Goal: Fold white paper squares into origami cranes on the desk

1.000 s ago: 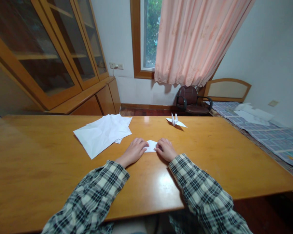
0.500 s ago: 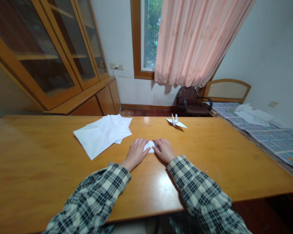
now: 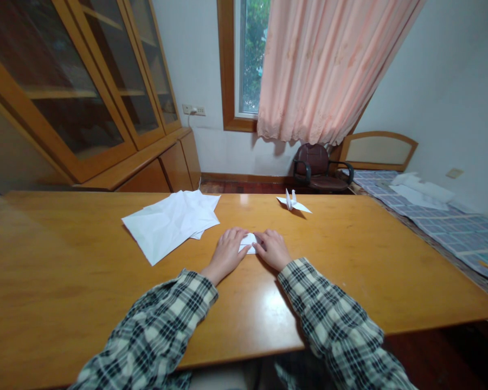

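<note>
A small folded white paper point(image 3: 250, 241) lies on the wooden table point(image 3: 370, 260) straight in front of me. My left hand point(image 3: 226, 252) presses on its left part with fingers bent down onto it. From the other side, my right hand point(image 3: 272, 249) presses the paper's right edge with its fingertips. Most of the paper is hidden under both hands. Both arms wear plaid sleeves.
A loose pile of white sheets point(image 3: 171, 223) lies left of my hands. A finished paper crane point(image 3: 293, 202) stands farther back on the table. Behind the table are a dark office chair point(image 3: 319, 165), a wooden cabinet point(image 3: 85, 92) at left and a bed point(image 3: 443, 216) at right.
My hands have drawn closer together over the folded paper, covering more of it. The sheets and the crane have not moved.
</note>
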Available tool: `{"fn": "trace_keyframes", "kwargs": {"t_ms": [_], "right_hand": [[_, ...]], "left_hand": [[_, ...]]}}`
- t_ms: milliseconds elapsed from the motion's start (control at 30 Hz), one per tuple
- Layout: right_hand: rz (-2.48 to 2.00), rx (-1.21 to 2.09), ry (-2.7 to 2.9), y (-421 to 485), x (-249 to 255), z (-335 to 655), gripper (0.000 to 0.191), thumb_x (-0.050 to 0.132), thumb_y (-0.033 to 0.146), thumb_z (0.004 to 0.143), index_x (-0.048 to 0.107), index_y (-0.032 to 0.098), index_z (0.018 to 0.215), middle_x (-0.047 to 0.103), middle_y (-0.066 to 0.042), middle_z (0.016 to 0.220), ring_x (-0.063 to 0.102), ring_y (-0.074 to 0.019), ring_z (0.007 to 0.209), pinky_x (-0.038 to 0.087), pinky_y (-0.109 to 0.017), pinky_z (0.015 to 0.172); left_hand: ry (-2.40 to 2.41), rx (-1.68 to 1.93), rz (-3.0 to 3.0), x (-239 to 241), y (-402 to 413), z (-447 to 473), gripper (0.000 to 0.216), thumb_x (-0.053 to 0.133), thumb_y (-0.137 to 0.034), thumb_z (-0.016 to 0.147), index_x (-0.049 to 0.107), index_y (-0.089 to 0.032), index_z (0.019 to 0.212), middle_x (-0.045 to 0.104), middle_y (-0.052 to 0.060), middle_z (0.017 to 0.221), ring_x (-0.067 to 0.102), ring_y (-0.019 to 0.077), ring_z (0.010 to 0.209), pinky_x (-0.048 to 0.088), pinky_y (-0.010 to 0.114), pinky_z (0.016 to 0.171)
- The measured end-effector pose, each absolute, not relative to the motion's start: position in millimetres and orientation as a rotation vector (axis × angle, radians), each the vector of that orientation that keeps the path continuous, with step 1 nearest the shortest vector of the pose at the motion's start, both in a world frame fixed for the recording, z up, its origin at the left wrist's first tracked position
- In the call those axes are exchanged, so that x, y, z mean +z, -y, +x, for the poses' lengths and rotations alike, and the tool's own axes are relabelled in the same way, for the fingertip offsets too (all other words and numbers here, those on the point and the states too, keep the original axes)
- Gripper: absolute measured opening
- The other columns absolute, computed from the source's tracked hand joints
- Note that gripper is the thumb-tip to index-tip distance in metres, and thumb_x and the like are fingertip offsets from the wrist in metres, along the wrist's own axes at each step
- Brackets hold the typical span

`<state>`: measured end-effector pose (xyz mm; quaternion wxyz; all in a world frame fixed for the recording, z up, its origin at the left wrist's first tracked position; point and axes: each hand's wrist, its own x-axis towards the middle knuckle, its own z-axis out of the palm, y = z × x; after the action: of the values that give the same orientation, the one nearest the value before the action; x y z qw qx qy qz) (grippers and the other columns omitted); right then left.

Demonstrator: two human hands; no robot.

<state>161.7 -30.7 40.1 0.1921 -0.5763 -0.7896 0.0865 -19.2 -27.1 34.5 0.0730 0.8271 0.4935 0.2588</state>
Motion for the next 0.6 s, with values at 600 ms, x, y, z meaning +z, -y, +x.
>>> {"fn": "trace_keyframes", "kwargs": {"t_ms": [600], "right_hand": [[-1.560,0.286,2.166,27.5,36.3,161.9,0.027,0.057,0.034,0.084,0.059,0.021,0.108,0.059,-0.006,0.092,0.050,-0.0206,0.090,0.033,-0.032,0.080]], "left_hand": [[-1.373,0.790,2.462,35.9,25.5,-22.1,0.016,0.057,-0.029,0.084,0.057,-0.021,0.097,0.058,0.005,0.107,0.047,0.0226,0.104,0.038,0.038,0.092]]}}
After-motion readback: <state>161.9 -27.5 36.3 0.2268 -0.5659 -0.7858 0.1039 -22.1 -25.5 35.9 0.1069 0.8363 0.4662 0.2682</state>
